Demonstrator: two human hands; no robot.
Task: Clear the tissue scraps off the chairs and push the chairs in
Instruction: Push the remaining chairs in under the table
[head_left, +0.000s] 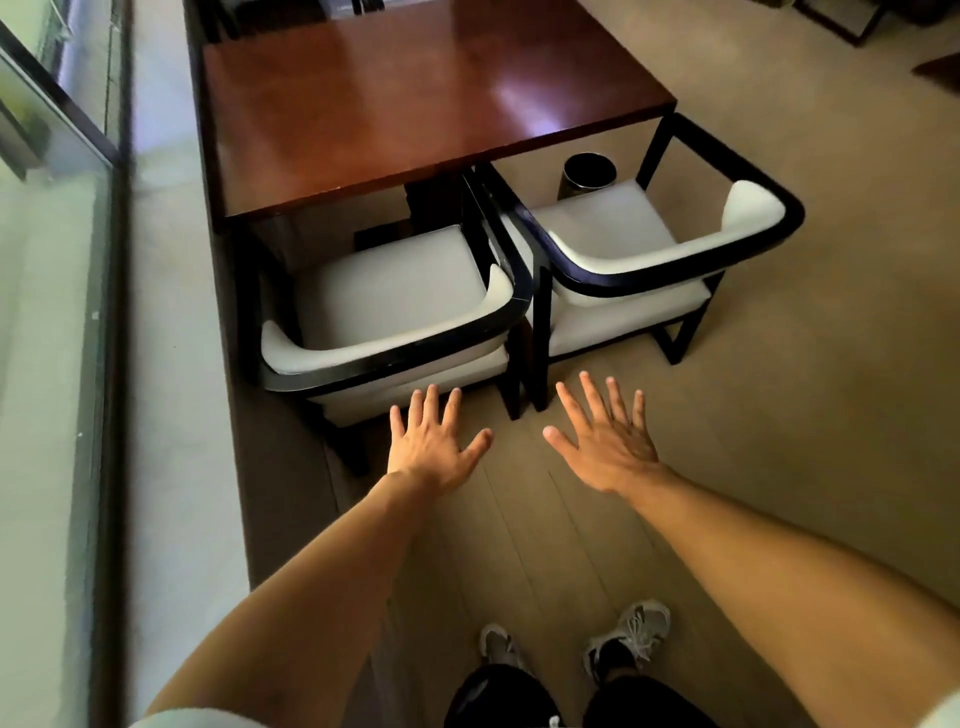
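Nearest the camera are dark trouser legs (524, 699) and a pair of grey laced trainers (626, 636), standing on pale plank flooring (524, 540) well short of the table.

The table (415, 104) is the landmark: a rectangular top of glossy reddish-brown wood, catching a bright reflection toward its right side. Two armchairs are drawn up to its near edge. The left chair (384, 301) has its seat partly under the tabletop; the right chair (649, 244) sits just beside it, at the table's near right corner, angled a little outward and mostly out from under the top. Both have a curved, dark glossy frame wrapping the back and arms, square dark legs, and smooth off-white cushioned seats and back pads. Both seats look bare as far as can be seen; no tissue scraps show on them.

Beneath the table's right end, just beyond the right chair's seat, stands a small round dark bin (587, 174) with a shiny wall; its inside is too dark to tell what it holds.

Left of the table runs a pale ledge and a glass pane in a dark frame (62, 208).

Both arms reach toward the chairs. The left hand (434, 447) is spread flat, palm down, fingers splayed, hovering just in front of the left chair's back, and appears not to touch it. The right hand (605, 449) is likewise wide open with fingers fanned, over the floor near the gap between the chairs, holding nothing.
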